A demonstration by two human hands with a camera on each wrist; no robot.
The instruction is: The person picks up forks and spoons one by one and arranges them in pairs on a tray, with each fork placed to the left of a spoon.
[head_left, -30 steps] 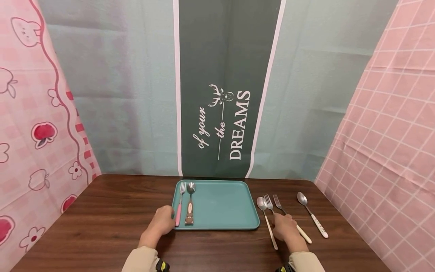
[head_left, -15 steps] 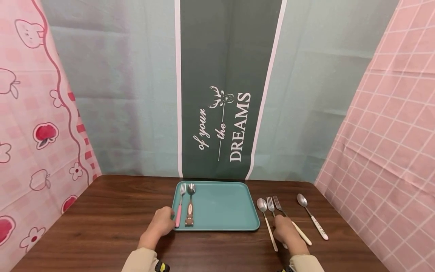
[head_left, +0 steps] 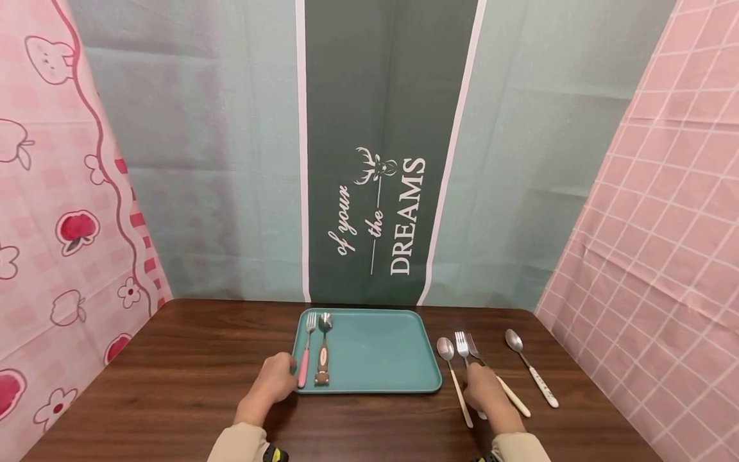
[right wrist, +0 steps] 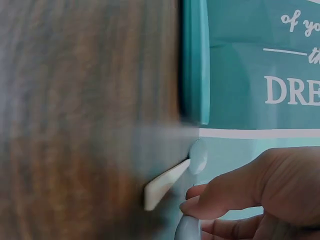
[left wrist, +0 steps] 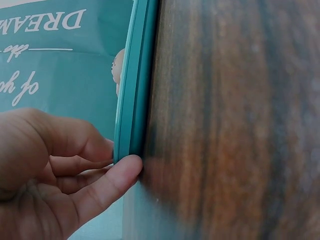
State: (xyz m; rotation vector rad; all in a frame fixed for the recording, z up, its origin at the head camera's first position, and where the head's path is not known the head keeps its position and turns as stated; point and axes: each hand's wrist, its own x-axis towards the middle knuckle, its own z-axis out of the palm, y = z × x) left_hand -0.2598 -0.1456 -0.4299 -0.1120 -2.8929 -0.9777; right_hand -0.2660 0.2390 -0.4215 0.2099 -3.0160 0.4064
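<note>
My left hand point(head_left: 276, 378) pinches the lower left corner of the teal tray point(head_left: 375, 353) between thumb and fingers, as the left wrist view shows. Inside the tray, at its left side, lie a pink-handled fork point(head_left: 303, 366) and a spoon with a brown bear-ended handle point(head_left: 322, 364). To the right of the tray, my right hand point(head_left: 484, 388) pinches the pale handle point(right wrist: 187, 229) of a fork point(head_left: 462, 345); the hand hides much of that handle in the head view. A cream-handled spoon point(head_left: 460, 398) lies just left of this hand.
Just right of my right hand lies another fork with a cream-yellow handle point(head_left: 514, 396). Farther right is a spoon with a white patterned handle point(head_left: 543, 387). The brown wooden table point(head_left: 190, 359) ends at a grey-green cloth backdrop point(head_left: 231, 192), with pink cloths at both sides.
The fork at my right hand has swung slightly, its tines shifting right and its handle end now showing beneath the hand. My left hand and the tray stay put.
</note>
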